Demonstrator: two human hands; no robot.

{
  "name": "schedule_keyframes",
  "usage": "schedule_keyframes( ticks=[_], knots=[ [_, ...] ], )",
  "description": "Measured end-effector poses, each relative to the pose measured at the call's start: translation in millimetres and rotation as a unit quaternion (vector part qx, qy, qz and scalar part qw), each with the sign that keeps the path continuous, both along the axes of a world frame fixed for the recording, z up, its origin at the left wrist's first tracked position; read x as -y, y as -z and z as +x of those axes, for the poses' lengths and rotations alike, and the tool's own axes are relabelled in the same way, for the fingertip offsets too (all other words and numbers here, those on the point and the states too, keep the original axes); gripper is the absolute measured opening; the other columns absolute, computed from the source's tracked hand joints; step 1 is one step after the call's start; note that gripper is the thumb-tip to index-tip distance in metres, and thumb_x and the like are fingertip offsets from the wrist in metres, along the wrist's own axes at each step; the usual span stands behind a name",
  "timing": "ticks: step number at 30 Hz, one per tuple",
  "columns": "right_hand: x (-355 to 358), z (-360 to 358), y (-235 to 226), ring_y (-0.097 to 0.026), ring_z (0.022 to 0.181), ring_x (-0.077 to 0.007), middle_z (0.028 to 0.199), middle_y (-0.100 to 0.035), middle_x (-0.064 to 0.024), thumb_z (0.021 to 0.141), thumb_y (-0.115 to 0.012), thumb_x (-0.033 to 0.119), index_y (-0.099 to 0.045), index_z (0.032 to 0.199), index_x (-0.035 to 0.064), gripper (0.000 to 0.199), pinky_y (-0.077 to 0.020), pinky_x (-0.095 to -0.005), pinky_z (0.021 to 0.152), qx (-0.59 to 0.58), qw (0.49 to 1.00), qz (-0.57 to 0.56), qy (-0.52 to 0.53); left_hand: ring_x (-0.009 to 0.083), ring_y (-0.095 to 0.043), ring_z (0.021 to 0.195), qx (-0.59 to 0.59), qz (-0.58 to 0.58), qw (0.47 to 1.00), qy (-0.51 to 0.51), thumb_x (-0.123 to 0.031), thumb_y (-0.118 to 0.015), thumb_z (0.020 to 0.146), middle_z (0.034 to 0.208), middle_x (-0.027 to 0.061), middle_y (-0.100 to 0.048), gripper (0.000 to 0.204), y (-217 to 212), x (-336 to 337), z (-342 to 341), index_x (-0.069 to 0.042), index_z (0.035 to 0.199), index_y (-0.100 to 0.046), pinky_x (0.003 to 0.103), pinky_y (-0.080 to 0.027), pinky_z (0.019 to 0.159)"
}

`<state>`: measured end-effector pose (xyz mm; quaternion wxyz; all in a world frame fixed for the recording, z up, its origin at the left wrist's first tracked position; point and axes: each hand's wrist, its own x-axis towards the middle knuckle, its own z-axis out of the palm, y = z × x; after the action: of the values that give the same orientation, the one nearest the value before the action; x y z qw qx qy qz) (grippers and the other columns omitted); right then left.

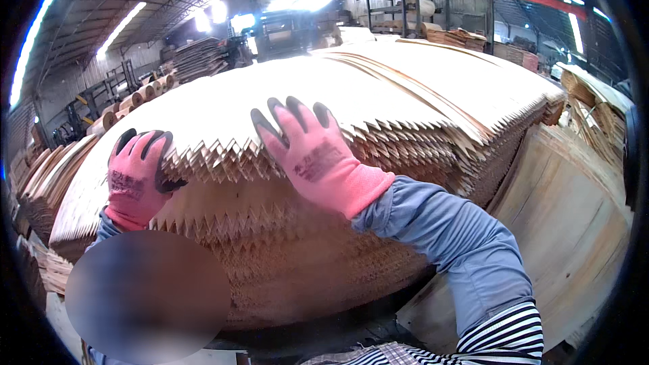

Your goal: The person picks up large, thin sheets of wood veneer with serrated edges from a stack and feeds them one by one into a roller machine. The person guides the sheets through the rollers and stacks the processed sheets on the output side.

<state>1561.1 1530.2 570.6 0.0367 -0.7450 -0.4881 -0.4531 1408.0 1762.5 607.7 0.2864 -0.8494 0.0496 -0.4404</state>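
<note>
One large stack of wood sheets (236, 94) lies directly ahead, its layers too many to count. The gloved right hand (314, 155) is spread on top at the jagged near edge; the gloved left hand (135, 179) curls over that edge — whether it pinches a sheet, I cannot tell. Farther off, left, lie at least four rolls (132, 101).

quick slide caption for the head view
Left hand and right hand, both pink-gloved, at a jagged-edged veneer stack.
</note>
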Motion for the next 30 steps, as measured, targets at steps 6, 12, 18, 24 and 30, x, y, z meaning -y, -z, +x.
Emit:
schedule_keyframes(
  ticks=[6,12,18,24,30],
  knots=[
    [-4,-6,33,-0.036,0.118,-0.0325,0.127,-0.037,-0.0177,0.072,-0.050,0.003,-0.033,0.127,0.0093,0.058,-0.0295,-0.0475,0.097,-0.144,0.988,-0.012,0.045,0.0319,-0.048,0.106,-0.066,0.003,0.990,-0.127,-0.012,-0.055,0.074,0.120,0.0179,-0.045,0.043,69,-10,12,-0.007,0.115,-0.042,0.043,-0.037,0.091],
    [-27,-8,75,-0.038,0.118,-0.0299,0.127,-0.040,-0.0150,0.074,-0.045,0.002,-0.042,0.121,0.0135,0.049,-0.0239,-0.0400,0.102,-0.124,0.989,0.018,0.079,0.0354,-0.050,0.104,-0.090,-0.128,0.983,-0.098,-0.010,-0.046,0.079,0.112,0.0177,-0.051,0.032,101,-7,0,-0.011,0.111,-0.046,0.044,-0.039,0.088],
    [-3,-31,60,-0.039,0.118,-0.0279,0.125,-0.043,-0.0140,0.075,-0.049,-0.003,-0.043,0.115,0.0101,0.043,-0.0277,-0.0380,0.101,-0.093,0.990,0.031,0.104,0.0312,-0.049,0.107,-0.116,-0.140,0.973,-0.140,-0.011,-0.046,0.081,0.117,0.0175,-0.050,0.032,90,19,0,-0.013,0.113,-0.045,0.041,-0.041,0.088],
    [22,-85,89,-0.033,0.123,-0.0284,0.131,-0.037,-0.0135,0.074,-0.046,0.001,-0.041,0.120,0.0093,0.046,-0.0240,-0.0386,0.103,-0.128,0.985,0.013,0.111,0.0358,-0.048,0.107,-0.098,-0.159,0.977,-0.103,0.002,-0.051,0.067,0.114,0.0212,-0.050,0.047,117,44,-67,-0.008,0.113,-0.044,0.042,-0.038,0.090],
    [81,-154,114,-0.042,0.115,-0.0338,0.125,-0.041,-0.0203,0.082,-0.044,0.011,-0.039,0.119,0.0049,0.037,-0.0315,-0.0445,0.098,-0.064,0.995,0.021,0.072,0.0355,-0.046,0.110,-0.079,-0.122,0.984,-0.103,0.001,-0.054,0.068,0.118,0.0206,-0.049,0.053,138,101,-154,-0.009,0.119,-0.043,0.041,-0.038,0.091]
  ],
)
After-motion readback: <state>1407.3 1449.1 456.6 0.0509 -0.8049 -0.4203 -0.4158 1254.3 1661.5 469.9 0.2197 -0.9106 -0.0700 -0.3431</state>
